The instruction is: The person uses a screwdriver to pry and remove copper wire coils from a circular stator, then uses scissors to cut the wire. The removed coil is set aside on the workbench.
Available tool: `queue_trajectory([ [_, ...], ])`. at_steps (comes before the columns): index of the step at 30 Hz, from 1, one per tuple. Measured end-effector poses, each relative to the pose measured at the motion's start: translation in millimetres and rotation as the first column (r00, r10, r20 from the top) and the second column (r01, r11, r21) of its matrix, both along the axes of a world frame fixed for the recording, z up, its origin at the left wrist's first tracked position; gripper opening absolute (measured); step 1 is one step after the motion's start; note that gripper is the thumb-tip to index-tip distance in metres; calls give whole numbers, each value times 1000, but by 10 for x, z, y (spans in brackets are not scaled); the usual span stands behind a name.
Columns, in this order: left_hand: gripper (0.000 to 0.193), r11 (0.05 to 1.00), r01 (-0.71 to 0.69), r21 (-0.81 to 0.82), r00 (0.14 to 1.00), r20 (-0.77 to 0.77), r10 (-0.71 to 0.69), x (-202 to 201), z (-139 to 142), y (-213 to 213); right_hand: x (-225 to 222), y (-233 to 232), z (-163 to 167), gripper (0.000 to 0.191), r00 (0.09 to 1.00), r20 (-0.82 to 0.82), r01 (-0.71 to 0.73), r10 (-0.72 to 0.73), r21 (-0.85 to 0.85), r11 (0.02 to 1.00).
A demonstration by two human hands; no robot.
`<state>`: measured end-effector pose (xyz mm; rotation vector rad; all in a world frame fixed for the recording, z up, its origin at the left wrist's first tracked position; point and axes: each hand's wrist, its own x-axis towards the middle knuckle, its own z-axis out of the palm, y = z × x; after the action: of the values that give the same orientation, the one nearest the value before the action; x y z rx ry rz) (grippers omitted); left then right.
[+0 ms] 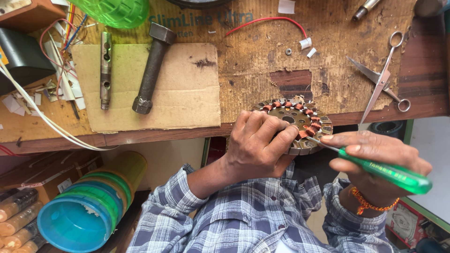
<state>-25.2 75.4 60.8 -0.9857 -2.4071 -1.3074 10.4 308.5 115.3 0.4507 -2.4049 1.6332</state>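
My left hand grips a round metal stator with copper-wound teeth, holding it at the front edge of the workbench. My right hand holds a green-handled screwdriver. Its metal tip rests against the copper windings on the stator's right rim. The left fingers cover the stator's near left part.
On the wooden workbench lie a hammer, a metal cylinder tool, open scissors, a red wire and a cardboard sheet. White cables trail at left. Stacked plastic jars sit below left.
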Motion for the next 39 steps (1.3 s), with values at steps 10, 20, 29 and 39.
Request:
queue_trajectory([
  [10,45,998,-24,53,999,37,22,19,-49,-15,18,350,-511,37,997,75,58,-27,-450,891],
  [20,41,1000,-18,20,1000,-25,18,36,-41,30,241,388,-551,40,995,-74,50,-74,-293,955],
  [29,40,1000,-6,20,1000,3,6,0,-26,6,236,135,-442,38,983,-69,141,-170,-313,939],
  [39,42,999,-10,41,1000,-7,11,4,-36,15,297,24,-367,48,970,-118,194,-213,-159,968],
])
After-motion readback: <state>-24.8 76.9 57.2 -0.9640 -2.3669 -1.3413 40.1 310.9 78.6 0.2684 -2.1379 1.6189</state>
